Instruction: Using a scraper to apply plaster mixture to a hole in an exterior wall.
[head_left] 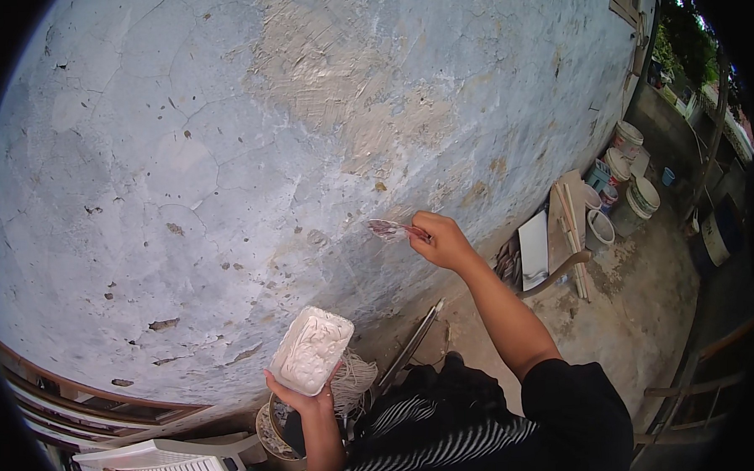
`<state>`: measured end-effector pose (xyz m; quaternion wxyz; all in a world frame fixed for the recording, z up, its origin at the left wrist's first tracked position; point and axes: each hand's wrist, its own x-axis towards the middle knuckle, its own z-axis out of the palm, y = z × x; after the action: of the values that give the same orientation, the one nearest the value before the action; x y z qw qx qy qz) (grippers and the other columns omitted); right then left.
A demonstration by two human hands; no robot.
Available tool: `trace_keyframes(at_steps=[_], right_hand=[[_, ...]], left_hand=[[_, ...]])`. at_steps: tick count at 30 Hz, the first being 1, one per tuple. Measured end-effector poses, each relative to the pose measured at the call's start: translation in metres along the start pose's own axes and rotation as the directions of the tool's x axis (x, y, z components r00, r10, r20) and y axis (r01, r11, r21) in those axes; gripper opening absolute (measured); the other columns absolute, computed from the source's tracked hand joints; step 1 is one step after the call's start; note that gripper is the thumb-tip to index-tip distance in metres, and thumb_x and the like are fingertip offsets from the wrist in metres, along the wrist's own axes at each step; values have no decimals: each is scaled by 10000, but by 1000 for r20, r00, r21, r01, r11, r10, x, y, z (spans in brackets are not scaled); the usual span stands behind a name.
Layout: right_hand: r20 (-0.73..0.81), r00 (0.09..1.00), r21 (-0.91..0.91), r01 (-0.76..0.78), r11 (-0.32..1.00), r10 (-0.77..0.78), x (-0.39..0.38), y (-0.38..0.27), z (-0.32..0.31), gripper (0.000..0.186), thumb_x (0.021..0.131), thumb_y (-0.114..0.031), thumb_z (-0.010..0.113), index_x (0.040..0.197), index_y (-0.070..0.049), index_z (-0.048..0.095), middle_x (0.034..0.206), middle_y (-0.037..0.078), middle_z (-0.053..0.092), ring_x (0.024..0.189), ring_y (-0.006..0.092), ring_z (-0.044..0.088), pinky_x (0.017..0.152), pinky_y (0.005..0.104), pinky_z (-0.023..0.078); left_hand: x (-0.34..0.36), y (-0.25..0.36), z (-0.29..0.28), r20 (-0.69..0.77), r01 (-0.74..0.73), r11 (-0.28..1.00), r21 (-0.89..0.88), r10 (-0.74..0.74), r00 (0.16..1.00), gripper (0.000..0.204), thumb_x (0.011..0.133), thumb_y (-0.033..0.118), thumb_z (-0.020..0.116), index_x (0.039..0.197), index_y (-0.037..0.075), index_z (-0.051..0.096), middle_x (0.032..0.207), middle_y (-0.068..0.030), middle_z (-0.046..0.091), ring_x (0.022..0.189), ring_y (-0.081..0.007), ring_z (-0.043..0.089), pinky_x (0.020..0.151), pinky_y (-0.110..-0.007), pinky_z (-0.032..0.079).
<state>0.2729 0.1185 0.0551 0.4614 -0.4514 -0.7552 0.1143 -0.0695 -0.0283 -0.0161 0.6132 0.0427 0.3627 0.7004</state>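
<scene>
Open wall [221, 141] separates right hand [439, 239] and scraper [385, 228] from the tray's edge [330, 316].

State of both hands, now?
Left hand: holding the tray of pale paste from below.
Right hand: closed, holding a smeared scraper-like tool by its handle.

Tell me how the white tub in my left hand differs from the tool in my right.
The tub is broad and boxy; the tool is narrower. The tub is whitish; the tool shows dark red. The tub is lower in the view; the tool is higher. Both are held: tub in left hand, tool in right hand.
</scene>
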Motion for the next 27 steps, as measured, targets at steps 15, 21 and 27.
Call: trace_keyframes(at_steps=[15,21,27], right_hand=[[-365,928,-82,-110,990,73,-7,-28,10,204,781,18,670,823,-7,472,783,157,536,703,380,547,641,420,471],[-283,959,14,5,1000,-1,0,-42,92,219,748,37,675,857,-9,491,846,165,527,801,396,558,683,440,464],[-152,988,89,-22,996,35,-29,-56,77,219,748,28,673,856,-4,486,823,166,519,772,403,550,669,432,460]], left_hand=[[-3,-6,4,6,15,999,50,-15,1000,889,889,745,329,1532,132,364,1488,-176,495,1244,-465,573,771,-692,563],[-1,-10,14,38,25,998,59,-27,999,897,885,749,325,1536,132,361,1495,-166,490,1257,-464,562,779,-688,560],[8,-9,-2,102,8,1000,-23,-5,995,899,892,751,323,1537,126,357,1505,-172,476,1268,-463,552,791,-700,549]])
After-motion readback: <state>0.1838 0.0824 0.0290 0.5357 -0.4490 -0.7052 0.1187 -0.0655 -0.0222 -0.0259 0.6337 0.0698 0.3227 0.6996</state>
